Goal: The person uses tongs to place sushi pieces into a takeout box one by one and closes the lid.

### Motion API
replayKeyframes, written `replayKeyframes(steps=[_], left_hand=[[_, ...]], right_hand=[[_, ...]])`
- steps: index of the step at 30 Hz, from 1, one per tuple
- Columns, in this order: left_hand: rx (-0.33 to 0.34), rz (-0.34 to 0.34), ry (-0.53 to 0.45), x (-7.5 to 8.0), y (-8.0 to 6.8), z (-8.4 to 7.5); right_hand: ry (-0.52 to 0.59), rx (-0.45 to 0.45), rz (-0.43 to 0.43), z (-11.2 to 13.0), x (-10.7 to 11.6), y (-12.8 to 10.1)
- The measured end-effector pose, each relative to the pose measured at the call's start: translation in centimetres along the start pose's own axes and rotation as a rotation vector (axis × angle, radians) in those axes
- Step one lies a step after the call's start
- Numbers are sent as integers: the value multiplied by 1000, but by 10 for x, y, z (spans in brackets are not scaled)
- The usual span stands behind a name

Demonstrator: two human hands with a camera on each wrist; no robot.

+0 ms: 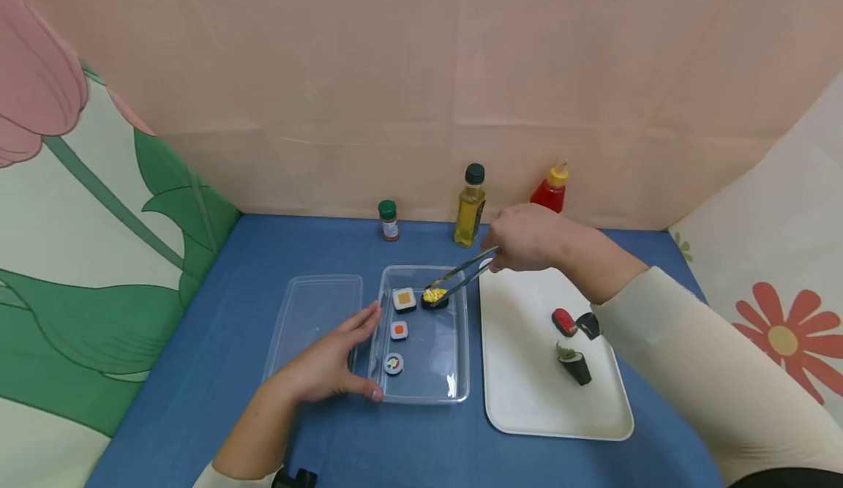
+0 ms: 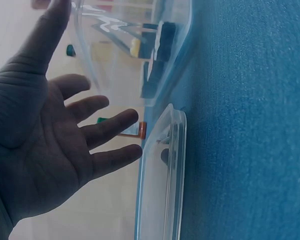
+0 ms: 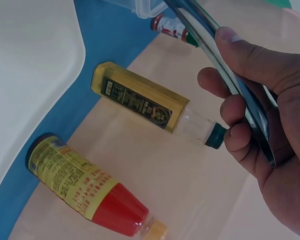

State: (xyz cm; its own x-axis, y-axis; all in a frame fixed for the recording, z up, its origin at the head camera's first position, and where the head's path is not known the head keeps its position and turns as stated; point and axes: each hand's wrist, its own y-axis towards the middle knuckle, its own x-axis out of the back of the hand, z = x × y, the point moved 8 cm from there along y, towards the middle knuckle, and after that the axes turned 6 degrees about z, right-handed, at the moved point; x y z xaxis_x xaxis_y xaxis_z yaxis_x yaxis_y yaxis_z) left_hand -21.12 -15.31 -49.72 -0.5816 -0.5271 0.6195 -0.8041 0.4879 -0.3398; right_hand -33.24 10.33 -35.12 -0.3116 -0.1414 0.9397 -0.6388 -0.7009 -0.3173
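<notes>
The right hand (image 1: 527, 239) curls its fingers (image 3: 240, 107) round a pair of metal tongs (image 1: 461, 274), thumb on top and the other fingers wrapped beneath, as the right wrist view shows plainly. The tongs slant down and away from those fingers into a clear plastic container (image 1: 461, 393) on the blue desk (image 1: 217, 371), and their tips close on a sushi piece topped with yellow (image 1: 435, 297), which sits at the container's far end, touching or just above its floor; which of the two cannot be told. Just beside that piece, on the side away from the right fingers, lies a square piece with an orange-tan centre (image 1: 405, 299); nearer the person lie a piece with an orange centre (image 1: 399, 330) and a round roll (image 1: 394, 363). The left hand (image 1: 329, 360) rests open, its fingers straight and spread, thumb against the container's near left corner and fingertips along its left wall; it grips nothing. Under and beyond the left fingers lies the clear lid (image 1: 309, 312), flat on the desk, just beside the container. Below the right forearm a white tray (image 1: 527, 400) carries a red-topped piece (image 1: 563, 321), a small dark piece (image 1: 588, 325) and a dark roll with green on top (image 1: 574, 363). Beyond the right fingers, against the backdrop, stand an oil bottle (image 1: 470, 206), a red sauce bottle (image 1: 550, 188) and a small green-capped jar (image 1: 388, 219).
</notes>
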Motion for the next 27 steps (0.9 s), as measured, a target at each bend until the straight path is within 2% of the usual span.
replayKeyframes(steps=[12, 27], left_hand=[[3, -12, 5, 2, -2, 1], [30, 3, 5, 1, 0, 0]], right_hand=[[51, -9, -36, -1, 5, -22], [3, -27, -126, -11, 1, -60]])
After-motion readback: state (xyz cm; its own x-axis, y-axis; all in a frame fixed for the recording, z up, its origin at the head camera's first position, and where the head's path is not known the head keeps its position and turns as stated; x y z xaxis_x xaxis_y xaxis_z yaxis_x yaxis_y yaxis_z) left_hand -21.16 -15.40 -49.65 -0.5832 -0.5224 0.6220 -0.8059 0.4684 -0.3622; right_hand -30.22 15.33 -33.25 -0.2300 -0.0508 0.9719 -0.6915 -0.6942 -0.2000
